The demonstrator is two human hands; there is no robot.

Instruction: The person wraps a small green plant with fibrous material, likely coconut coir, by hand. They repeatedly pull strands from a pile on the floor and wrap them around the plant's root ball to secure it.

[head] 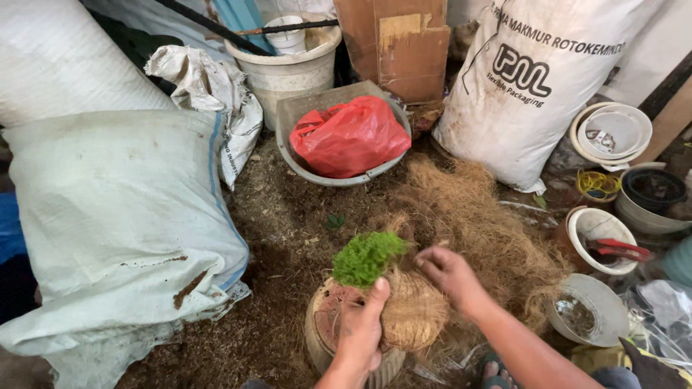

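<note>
My left hand [360, 328] is wrapped around a fibre-bound ball [412, 311] with a tuft of green moss-like plant [367, 256] on top, thumb up against the greenery and fingers curled round the near side, holding it over a small worn pot [324, 328] at the near middle of the floor. My right hand [448, 275] sits just right of the ball, fingers bent and pressed together on the loose fibre at its upper edge; I cannot tell whether they pinch a strand. The biggest thing around me is the white woven sack [115, 216] lying on the left, stained with brown, with another pale sack [58, 57] behind it at far left. At far right stands a tall white printed sack [533, 86]. Between that sack and my hands spreads a heap of brown coconut fibre [476, 216], touching the ball's right side. Far in the middle a grey basin [303, 115] holds a red plastic bag [349, 137], and behind it stands a white bucket [288, 68] beside brown cardboard [404, 50]. On the right lie stacked white bowls [613, 133], a dark pot [654, 189], a white bowl [580, 223] holding red-handled shears [620, 249], and yellow rubber bands [597, 184].
</note>
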